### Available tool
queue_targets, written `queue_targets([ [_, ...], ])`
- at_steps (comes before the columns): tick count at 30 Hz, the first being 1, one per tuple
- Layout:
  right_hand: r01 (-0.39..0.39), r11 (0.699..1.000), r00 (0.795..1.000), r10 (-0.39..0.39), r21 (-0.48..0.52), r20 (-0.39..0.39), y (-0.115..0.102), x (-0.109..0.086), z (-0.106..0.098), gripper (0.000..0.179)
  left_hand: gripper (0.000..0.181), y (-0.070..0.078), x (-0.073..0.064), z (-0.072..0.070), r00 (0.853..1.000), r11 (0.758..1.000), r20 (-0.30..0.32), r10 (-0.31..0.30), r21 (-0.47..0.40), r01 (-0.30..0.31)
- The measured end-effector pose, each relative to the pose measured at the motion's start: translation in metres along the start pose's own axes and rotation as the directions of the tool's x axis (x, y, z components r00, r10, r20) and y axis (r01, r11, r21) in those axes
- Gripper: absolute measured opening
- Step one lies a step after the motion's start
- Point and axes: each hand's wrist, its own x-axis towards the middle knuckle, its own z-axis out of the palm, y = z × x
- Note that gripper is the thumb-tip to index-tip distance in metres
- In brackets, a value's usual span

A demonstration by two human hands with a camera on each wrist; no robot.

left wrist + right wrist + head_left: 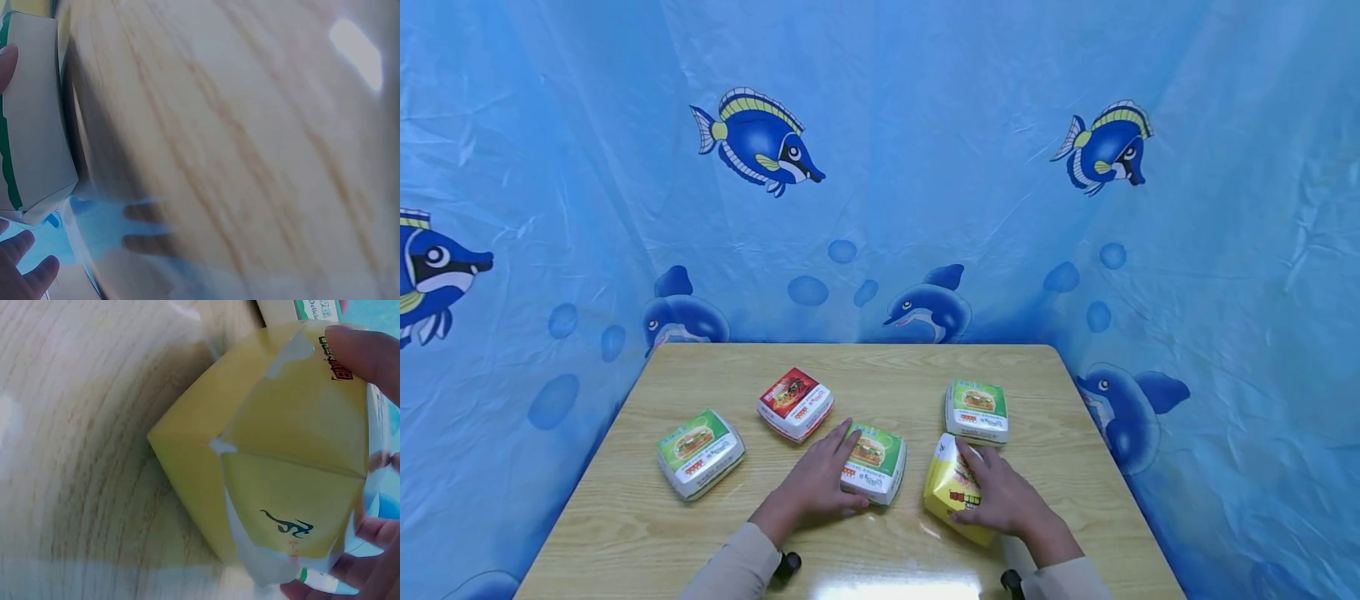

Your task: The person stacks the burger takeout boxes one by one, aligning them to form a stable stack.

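Observation:
My left hand (822,477) spans the left side of a green-and-white burger box (874,463), fingers at its far corner and thumb at its near edge. In the left wrist view, the thumb (6,65) lies against the white side of that box (34,112). My right hand (1003,498) holds a yellow burger box (946,483) from the right, thumb on the near side and fingers on the far side. This yellow box (294,425) sits tilted, its folded flaps and a small black figure facing the right wrist camera.
Another green-and-white box (977,411) stands just behind the yellow one. A red-and-white box (795,404) lies left of centre, and a further green-and-white box (700,454) is at the far left. The wooden table (625,533) meets a blue sea-pattern curtain (880,167) behind.

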Motion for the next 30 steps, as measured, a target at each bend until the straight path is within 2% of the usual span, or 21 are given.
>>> queue_targets([
  [3,0.028,0.999,1.0,-0.028,0.034,-0.014,0.001,0.001,0.002,0.122,0.116,0.0,0.0,0.0,1.0,1.0,0.002,-0.004,0.002,0.004],
  [8,0.034,0.999,0.999,-0.033,0.02,-0.023,0.001,0.001,0.002,0.126,0.116,0.001,-0.001,-0.001,1.0,1.0,0.008,-0.013,-0.012,0.014],
  [14,-0.059,0.998,0.998,0.059,-0.021,0.007,-0.002,0.003,0.004,0.123,0.116,0.002,-0.001,-0.003,1.0,0.999,0.014,-0.021,-0.026,0.022],
  [19,-0.174,0.985,0.985,0.174,-0.006,-0.006,-0.004,0.007,0.006,0.118,0.116,0.001,-0.001,-0.002,1.0,1.0,0.006,-0.019,-0.017,0.019],
  [22,-0.237,0.971,0.971,0.237,0.024,-0.01,-0.006,0.01,0.003,0.11,0.116,0.0,-0.001,-0.002,1.0,1.0,-0.006,-0.018,-0.016,0.018],
  [25,-0.273,0.962,0.962,0.273,0.033,-0.008,-0.006,0.011,-0.001,0.094,0.116,0.0,-0.001,-0.002,1.0,1.0,-0.012,-0.015,-0.019,0.015],
  [27,-0.265,0.964,0.963,0.265,0.013,-0.04,-0.006,0.01,-0.003,0.08,0.116,-0.001,-0.001,-0.001,1.0,1.0,-0.014,-0.012,-0.021,0.012],
  [30,-0.217,0.976,0.969,0.213,-0.018,-0.128,-0.005,0.009,-0.005,0.061,0.115,-0.002,-0.001,0.0,1.0,1.0,-0.012,-0.014,-0.021,0.014],
])
